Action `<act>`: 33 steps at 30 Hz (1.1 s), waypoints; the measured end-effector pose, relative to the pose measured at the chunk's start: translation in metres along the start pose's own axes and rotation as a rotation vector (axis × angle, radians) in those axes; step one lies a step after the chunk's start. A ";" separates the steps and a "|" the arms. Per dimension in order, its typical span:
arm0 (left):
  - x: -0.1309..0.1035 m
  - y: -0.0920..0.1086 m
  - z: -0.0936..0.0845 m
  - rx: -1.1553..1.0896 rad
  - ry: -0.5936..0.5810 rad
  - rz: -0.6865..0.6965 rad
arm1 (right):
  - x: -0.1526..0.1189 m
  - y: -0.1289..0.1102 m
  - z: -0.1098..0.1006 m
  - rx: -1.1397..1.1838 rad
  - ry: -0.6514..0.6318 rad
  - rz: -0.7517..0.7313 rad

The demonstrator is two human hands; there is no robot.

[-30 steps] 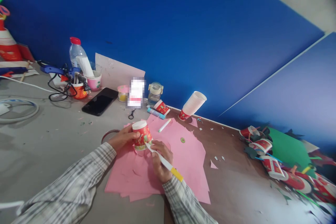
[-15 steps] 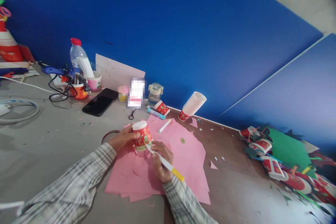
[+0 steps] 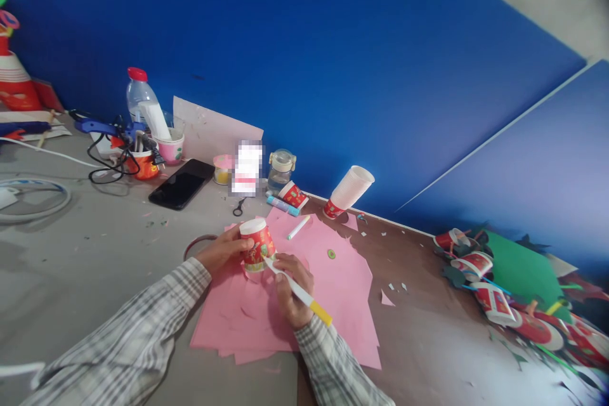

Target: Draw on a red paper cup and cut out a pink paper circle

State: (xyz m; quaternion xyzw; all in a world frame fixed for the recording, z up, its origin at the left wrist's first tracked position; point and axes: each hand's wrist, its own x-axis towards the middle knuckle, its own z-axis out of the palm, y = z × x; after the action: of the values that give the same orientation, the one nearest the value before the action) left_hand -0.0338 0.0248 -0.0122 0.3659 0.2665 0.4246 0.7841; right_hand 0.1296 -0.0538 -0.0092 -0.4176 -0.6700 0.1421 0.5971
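My left hand grips a red and white paper cup that stands upside down on a stack of pink paper sheets. My right hand holds a white marker with a yellow end, its tip touching the cup's lower edge on the right side. Both of my sleeves are grey plaid.
A black phone, small scissors, a glue stick, a white pen and a tilted stack of cups lie beyond the pink paper. A glue gun and bottle stand far left. Cut cups and green paper pile up at right.
My right hand and the marker have shifted very slightly along the cup's lower edge. My left hand and the cup stay put.
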 end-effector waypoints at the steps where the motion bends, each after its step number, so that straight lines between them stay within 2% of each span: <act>1: 0.000 0.000 0.000 0.003 -0.002 -0.001 | 0.000 0.000 0.000 -0.001 0.003 0.001; 21: -0.001 0.001 0.002 0.004 0.007 -0.014 | 0.001 -0.003 -0.003 -0.017 -0.029 0.020; 27: -0.002 0.002 0.003 0.006 0.003 -0.016 | 0.002 -0.003 -0.004 0.067 0.033 0.098; 33: -0.003 0.004 0.004 0.017 0.000 -0.032 | 0.005 -0.003 -0.003 0.108 0.031 0.152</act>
State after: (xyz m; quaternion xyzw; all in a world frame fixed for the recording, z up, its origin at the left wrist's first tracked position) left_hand -0.0341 0.0225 -0.0065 0.3682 0.2761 0.4097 0.7876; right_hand 0.1312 -0.0527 -0.0025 -0.4367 -0.6185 0.2164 0.6164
